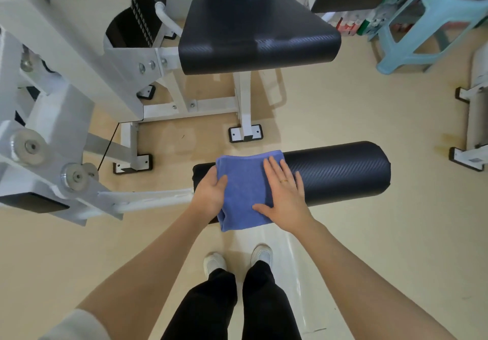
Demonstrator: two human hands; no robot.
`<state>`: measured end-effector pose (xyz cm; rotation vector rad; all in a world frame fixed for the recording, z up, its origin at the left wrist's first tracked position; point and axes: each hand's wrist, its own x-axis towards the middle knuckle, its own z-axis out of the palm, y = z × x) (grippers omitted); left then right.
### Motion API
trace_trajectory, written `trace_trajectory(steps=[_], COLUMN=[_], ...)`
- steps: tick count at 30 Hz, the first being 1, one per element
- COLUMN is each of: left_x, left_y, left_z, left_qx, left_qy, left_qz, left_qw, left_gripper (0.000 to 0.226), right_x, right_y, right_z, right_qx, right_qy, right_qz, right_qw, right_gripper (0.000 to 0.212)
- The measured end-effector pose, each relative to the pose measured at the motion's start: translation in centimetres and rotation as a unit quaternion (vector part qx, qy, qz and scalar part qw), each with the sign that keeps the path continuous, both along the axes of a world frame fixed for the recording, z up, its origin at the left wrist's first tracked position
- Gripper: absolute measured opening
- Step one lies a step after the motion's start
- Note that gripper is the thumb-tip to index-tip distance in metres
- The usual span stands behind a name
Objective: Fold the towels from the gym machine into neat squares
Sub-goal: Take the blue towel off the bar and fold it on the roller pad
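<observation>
One folded blue towel point(247, 189) is gripped at its edge by the left hand point(210, 194) and pressed flat beneath the right hand point(286, 194), fingers straight, on the black roller pad point(340, 172).

The person had bare forearms, a pale cream sleeve point(76, 325) pushed up on the left arm, a thin gold ring point(284, 180) on a finger of the right hand point(284, 197), black trousers point(232, 305) and white shoes point(215, 261).
</observation>
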<state>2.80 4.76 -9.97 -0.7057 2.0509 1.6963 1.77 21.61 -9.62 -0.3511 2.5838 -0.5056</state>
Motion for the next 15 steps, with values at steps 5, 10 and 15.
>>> trace_trajectory(steps=[5, 10, 15], left_x=[0.3, 1.0, 0.4], left_y=[0.3, 0.9, 0.3], left_z=[0.0, -2.9, -3.2], left_qx=[-0.380, -0.505, -0.523], left_qy=[0.187, 0.304, 0.219], left_qz=[-0.152, -0.438, -0.495], left_qw=[0.893, 0.678, 0.658], left_gripper=[0.063, 0.068, 0.116], right_x=[0.4, 1.2, 0.4], right_y=[-2.0, -2.4, -1.2], right_z=[-1.4, -2.3, -2.0], right_qx=[0.107, 0.123, 0.111], right_qy=[-0.015, 0.029, 0.015], right_qz=[0.007, -0.013, 0.032], right_qw=[0.994, 0.992, 0.993], right_gripper=[0.125, 0.124, 0.136])
